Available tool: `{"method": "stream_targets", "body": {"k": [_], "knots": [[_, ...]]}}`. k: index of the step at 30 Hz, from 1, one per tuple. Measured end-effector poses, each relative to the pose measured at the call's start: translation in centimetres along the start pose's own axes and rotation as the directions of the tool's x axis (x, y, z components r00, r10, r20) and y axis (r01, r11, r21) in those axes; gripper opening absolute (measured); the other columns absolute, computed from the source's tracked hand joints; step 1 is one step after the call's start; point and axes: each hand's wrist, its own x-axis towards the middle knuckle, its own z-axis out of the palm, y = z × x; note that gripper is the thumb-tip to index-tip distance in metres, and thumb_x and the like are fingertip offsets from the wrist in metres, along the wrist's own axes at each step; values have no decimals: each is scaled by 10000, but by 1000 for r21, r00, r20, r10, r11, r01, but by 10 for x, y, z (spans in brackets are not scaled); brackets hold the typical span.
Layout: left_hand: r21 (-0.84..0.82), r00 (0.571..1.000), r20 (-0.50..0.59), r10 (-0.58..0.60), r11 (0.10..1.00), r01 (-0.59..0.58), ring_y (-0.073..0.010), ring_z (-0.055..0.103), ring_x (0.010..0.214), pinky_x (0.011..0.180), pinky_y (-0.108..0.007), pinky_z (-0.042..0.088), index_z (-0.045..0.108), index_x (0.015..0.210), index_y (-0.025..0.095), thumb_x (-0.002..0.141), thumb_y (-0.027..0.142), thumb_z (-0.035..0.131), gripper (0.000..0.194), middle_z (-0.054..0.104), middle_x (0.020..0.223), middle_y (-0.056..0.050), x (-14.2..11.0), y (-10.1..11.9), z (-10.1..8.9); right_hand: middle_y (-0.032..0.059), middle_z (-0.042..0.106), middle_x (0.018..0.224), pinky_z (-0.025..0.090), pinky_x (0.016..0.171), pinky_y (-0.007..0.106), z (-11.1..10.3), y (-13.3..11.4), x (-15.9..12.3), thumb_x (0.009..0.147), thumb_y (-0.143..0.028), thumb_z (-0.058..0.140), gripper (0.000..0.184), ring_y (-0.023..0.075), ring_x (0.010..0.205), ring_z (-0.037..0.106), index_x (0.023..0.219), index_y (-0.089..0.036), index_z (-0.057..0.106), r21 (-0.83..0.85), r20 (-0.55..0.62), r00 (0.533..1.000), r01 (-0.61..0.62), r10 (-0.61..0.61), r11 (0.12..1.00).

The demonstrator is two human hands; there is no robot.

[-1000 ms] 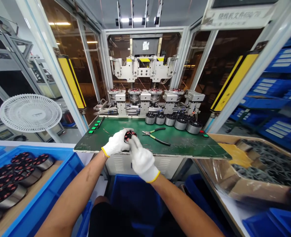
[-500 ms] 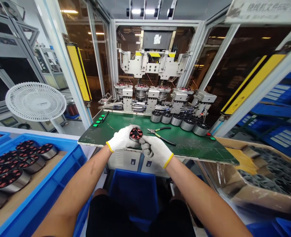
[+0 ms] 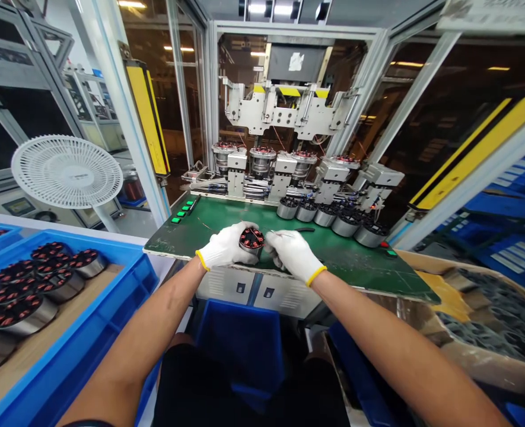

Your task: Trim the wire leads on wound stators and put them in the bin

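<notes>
Winding machine (image 3: 289, 112), behind green board (image 3: 226, 212) | yellow light curtains (image 3: 146, 118), flanking machine | white fan (image 3: 66, 172), left of machine | blue tray (image 3: 131, 279), lower left, holding wound stators (image 3: 35, 290) | cardboard box (image 3: 467, 350), lower right, holding stator cores (image 3: 480, 320) | blue bin (image 3: 239, 338), below board

Stator (image 3: 251, 239) between hands (image 3: 224, 246) — crate (image 3: 111, 308) left

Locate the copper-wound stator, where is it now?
The copper-wound stator sits at centre of the head view, held in the left hand beside the right hand, over the green work board.
</notes>
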Motion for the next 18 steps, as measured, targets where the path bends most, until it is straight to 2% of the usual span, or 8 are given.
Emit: {"method": "stream_targets", "body": {"k": [2,4,7,10,11,13,15,18], "knots": [[-1,1000,-2,-1,1000,1,-269,648,935,782,-355,517,533,1211,311,518,431,761,739,672,1060,-12,0,-1,0,69,626,666,408,476,240,12,1,-8,979,-362,106,584,122,487,538,801,-133,613,103,33,998,-49,46,993],[1,1000,-6,7,1000,-7,-270,643,957,806,-361,513,535,1210,303,519,424,759,736,669,1079,-17,1,-1,0,75,649,710,432,505,242,22,2,-20,980,-382,85,611,128,523,561,878,-134,634,118,-53,998,24,-17,993],[-25,999,-1,39,999,-39,-251,641,968,851,-350,504,539,1206,279,544,388,743,701,667,1087,-17,1,-1,-1,133,649,1020,454,675,276,29,0,-34,966,-372,262,429,191,801,619,1129,-151,591,-133,-251,953,137,-167,982],[-62,998,34,61,996,-59,-237,636,973,865,-339,505,542,1199,264,525,344,753,711,664,1086,-7,3,0,-3,157,625,971,424,693,319,30,-1,-32,943,-289,297,363,246,846,597,1065,-145,607,-346,-276,958,-20,-82,938],[-70,996,52,67,996,-63,-237,635,975,866,-340,507,546,1195,255,514,332,756,717,664,1085,-8,3,-1,-4,138,619,894,415,677,311,30,-1,-30,937,-287,312,342,237,812,588,989,-148,620,-289,-267,963,-54,-26,956],[-83,992,88,90,993,-83,-242,631,985,873,-347,507,554,1186,234,510,302,745,706,664,1086,-14,6,-2,-6,81,575,758,398,627,272,32,0,-27,910,-325,390,284,184,708,551,864,-157,614,85,-186,981,-45,60,995],[-96,986,114,123,989,-112,-247,624,1006,892,-356,501,560,1180,218,510,261,726,692,661,1102,-21,8,-3,-7,6,468,623,359,521,227,37,2,-25,894,-382,410,294,113,533,437,794,-164,580,509,-46,996,-42,76,860],[-122,980,143,141,985,-124,-245,619,1019,891,-358,503,551,1189,210,496,203,716,712,655,1125,-29,10,-6,-7,-90,228,539,213,376,183,52,2,-26,869,-460,417,312,56,395,150,758,-182,503,915,178,984,-160,-15,370]]}}
